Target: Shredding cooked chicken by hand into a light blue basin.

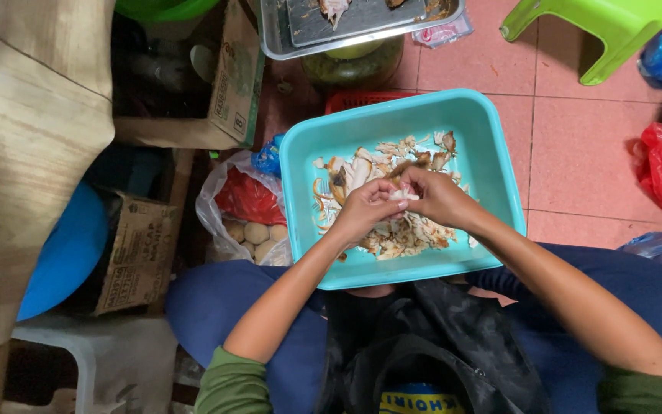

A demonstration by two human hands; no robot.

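Right, from the head camera: your left hand (363,208) and right hand (438,197) meet over the turquoise plastic tub (492,146), fingertips of both pinched shut on one pale piece of cooked chicken (402,195). It sits between your thumbs, just above the shredded chicken heap (392,234) lying in the tub on your lap. It looks soft, stringy and probably greasy, so hold it close to the ends with the fingertips. Beside your knee, a plastic bag of small round pale things (258,231).
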